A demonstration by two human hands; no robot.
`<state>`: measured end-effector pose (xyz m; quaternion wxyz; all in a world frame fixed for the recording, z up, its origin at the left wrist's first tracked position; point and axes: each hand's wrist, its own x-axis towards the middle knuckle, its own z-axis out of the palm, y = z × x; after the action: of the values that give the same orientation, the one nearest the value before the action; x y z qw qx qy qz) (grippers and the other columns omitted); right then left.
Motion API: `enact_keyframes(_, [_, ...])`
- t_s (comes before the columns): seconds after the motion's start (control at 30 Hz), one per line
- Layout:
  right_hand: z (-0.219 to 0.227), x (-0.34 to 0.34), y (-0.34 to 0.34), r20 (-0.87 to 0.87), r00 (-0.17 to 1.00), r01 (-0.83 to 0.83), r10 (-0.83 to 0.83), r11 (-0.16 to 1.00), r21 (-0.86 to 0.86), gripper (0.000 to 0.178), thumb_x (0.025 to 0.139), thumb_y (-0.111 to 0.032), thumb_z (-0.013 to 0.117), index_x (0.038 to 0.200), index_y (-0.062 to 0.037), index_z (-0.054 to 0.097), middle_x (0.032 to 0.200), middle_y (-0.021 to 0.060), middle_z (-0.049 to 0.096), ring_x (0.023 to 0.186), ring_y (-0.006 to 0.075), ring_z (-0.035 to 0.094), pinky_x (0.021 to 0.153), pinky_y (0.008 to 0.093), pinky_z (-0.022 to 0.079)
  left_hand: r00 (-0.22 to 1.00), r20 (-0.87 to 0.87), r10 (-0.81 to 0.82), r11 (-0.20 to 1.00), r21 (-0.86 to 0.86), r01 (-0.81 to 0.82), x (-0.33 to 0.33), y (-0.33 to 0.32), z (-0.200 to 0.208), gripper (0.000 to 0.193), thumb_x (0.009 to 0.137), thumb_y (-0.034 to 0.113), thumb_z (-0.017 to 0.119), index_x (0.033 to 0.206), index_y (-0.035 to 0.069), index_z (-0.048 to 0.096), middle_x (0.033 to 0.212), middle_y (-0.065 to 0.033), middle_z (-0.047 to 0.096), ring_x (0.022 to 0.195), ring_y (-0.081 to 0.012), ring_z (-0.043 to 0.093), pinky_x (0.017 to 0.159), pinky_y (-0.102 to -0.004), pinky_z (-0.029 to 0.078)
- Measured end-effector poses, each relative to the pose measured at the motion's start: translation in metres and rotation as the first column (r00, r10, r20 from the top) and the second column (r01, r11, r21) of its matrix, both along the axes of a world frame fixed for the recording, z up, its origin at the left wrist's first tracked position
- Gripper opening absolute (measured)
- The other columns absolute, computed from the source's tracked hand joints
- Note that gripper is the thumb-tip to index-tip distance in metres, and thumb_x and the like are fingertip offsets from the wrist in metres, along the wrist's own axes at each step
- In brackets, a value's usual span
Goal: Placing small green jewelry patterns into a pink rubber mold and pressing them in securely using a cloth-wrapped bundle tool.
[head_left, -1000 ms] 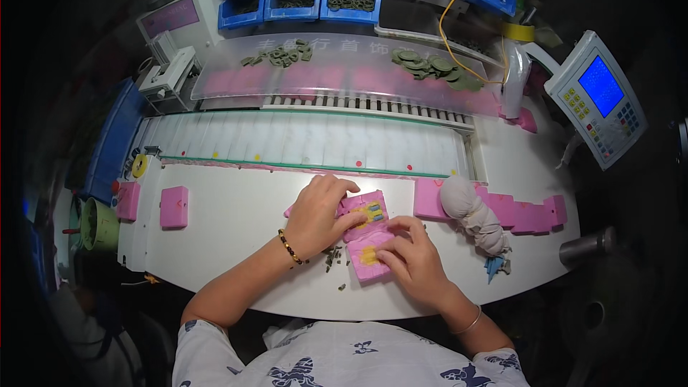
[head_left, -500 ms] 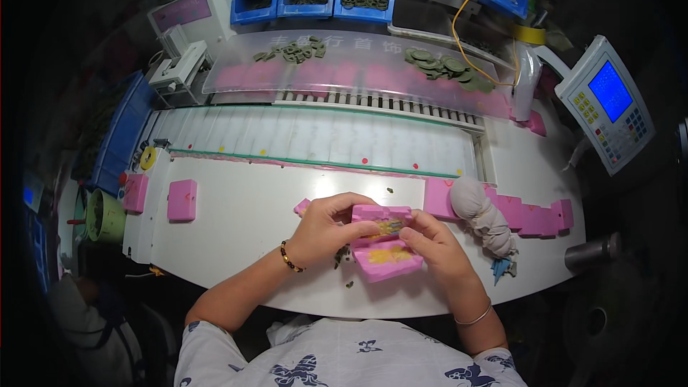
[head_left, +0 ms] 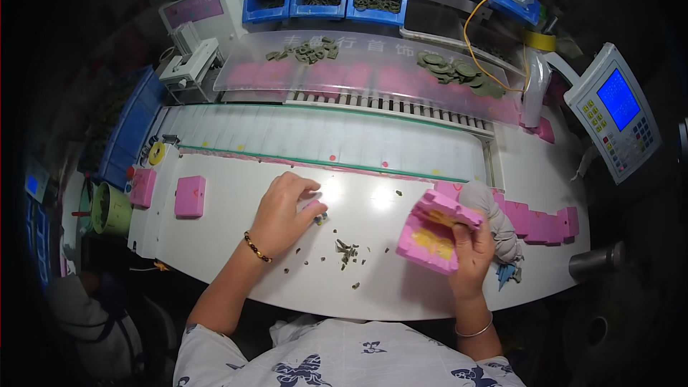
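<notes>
My right hand (head_left: 469, 258) grips a pink two-part mould (head_left: 433, 236) by its right side. The halves stand spread like a half-open book, and yellow patches show on their inner faces. My left hand (head_left: 283, 204) is over the table to the left, thumb and forefinger apart. Right at its fingertips lies a small pink piece (head_left: 313, 208) with something dark and bluish beside it, partly covered by the hand. Dark green scraps (head_left: 347, 251) are scattered on the white tabletop between my hands.
Pink blocks (head_left: 516, 218) line the right side beside a grey cloth bundle (head_left: 489, 215); another pink block (head_left: 190, 196) sits at left. Beyond lie a glass-edged white panel (head_left: 322, 136) and a plastic sheet (head_left: 365, 64) bearing green pieces. A keypad display (head_left: 616, 111) stands right, blue bins (head_left: 319, 0) behind.
My left hand has let go of the mould and moved left to the small pink piece. My right hand has carried the mould right and tilted it. The whole view has shifted slightly.
</notes>
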<state>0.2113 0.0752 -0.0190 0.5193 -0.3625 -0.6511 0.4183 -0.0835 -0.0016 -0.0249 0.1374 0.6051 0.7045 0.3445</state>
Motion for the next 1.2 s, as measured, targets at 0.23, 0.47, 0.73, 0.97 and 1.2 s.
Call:
enact_keyframes(0.23, [0.011,0.037,0.016,-0.082,0.991,0.109,-0.108,0.994,0.009,0.018,0.101,-0.012,0.055,0.112,0.0026,0.058,0.101,0.0035,0.060,0.094,0.0106,0.054,0.089,0.0258,0.044,0.969,0.244,-0.028,0.959,-0.267,0.095,0.006,0.009,0.007,0.017,0.083,0.008,0.075,0.091,-0.001,0.064,0.094,-0.0084,0.066,0.081,-0.0112,0.063,0.071,-0.0247,0.051])
enact_keyframes(0.47, [0.013,0.076,0.026,-0.192,0.949,0.252,-0.251,0.968,-0.020,0.025,0.104,-0.022,0.053,0.115,0.0001,0.059,0.105,0.0040,0.064,0.094,0.0100,0.060,0.088,0.0270,0.048,0.595,0.716,-0.366,0.919,0.176,0.354,0.095,0.084,0.048,0.014,0.091,0.008,0.069,0.101,0.000,0.064,0.097,-0.0045,0.067,0.084,-0.0074,0.064,0.070,-0.0225,0.051])
enact_keyframes(0.73, [0.009,0.088,0.021,-0.197,0.954,0.219,-0.225,0.974,-0.052,0.024,0.103,-0.017,0.055,0.119,0.0006,0.058,0.108,0.0026,0.062,0.096,0.0081,0.056,0.090,0.0257,0.046,0.809,0.372,-0.455,0.888,0.119,0.444,0.172,0.164,0.009,0.011,0.085,0.005,0.071,0.091,-0.001,0.065,0.088,-0.0079,0.068,0.074,-0.0145,0.065,0.068,-0.0276,0.053])
enact_keyframes(0.97, [-0.007,0.100,0.023,-0.198,0.959,0.179,-0.204,0.974,-0.137,0.026,0.103,-0.019,0.054,0.118,0.0011,0.059,0.107,0.0031,0.063,0.097,0.0081,0.058,0.089,0.0243,0.047,0.859,0.118,-0.498,0.714,0.618,0.329,0.167,0.164,0.037,0.012,0.082,0.004,0.072,0.091,0.005,0.065,0.091,-0.0094,0.064,0.076,-0.0220,0.068,0.065,-0.0321,0.055])
enact_keyframes(1.2, [-0.007,0.091,0.022,-0.097,0.961,0.253,-0.259,0.965,-0.070,0.018,0.102,-0.012,0.055,0.112,0.0014,0.060,0.100,0.0025,0.062,0.090,0.0082,0.054,0.084,0.0250,0.045,0.681,0.088,-0.727,0.681,0.223,0.698,0.142,0.137,0.031,0.015,0.082,0.006,0.073,0.096,0.009,0.071,0.089,-0.0067,0.066,0.075,-0.0207,0.068,0.068,-0.0302,0.055])
